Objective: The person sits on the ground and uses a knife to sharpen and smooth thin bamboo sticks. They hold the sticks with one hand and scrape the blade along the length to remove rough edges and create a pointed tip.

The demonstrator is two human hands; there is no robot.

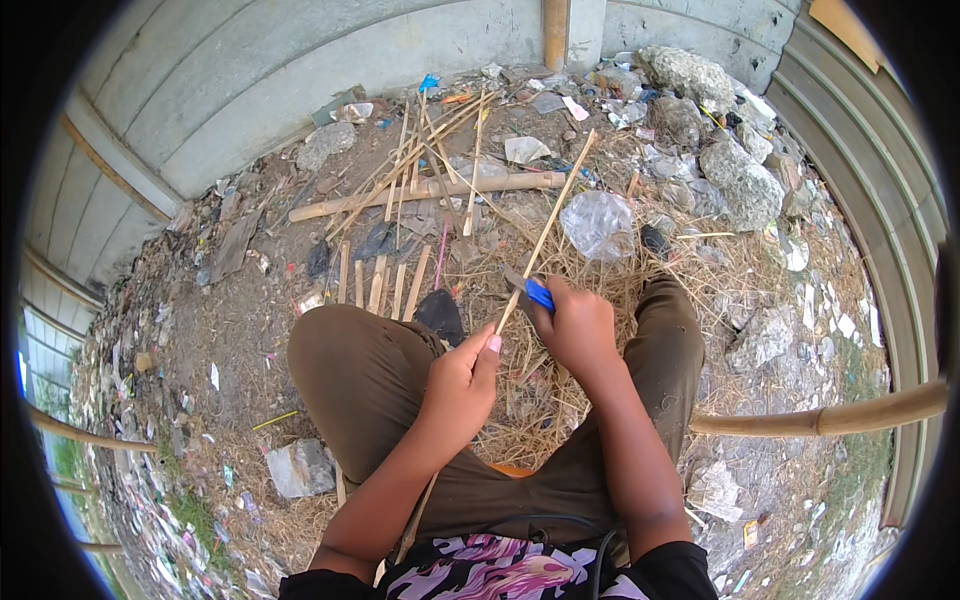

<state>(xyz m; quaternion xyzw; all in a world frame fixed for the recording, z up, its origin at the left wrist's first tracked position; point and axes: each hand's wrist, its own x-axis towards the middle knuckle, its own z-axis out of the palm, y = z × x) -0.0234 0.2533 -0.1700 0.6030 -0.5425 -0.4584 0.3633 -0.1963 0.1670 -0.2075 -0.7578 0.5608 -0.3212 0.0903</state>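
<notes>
A: Grasping what, down there?

B: In the left grip (462, 385), a thin pale strip (560, 208), pinched near its lower end between thumb and fingers. In the right grip (580, 325), a blue-handled knife (539, 294), clenched firmly, with its blade (514, 280) at the strip; hard to tell how deep in the wood, if at all.

A: And lying where, that strip?

B: Sloping up and away from between the knees, out over the littered ground (225, 345), past the left side of a clear plastic bag (597, 225).

A: Worst risk, at a guess?

B: Possibly a slip into the left grip, so near the blade, from a hard spot or too much force.

A: Anything else?

B: Perhaps biting too deep and splitting the strip, from too steep an angle. Perhaps also wobbling mid-stroke, for want of any visible support under the far end.
</notes>
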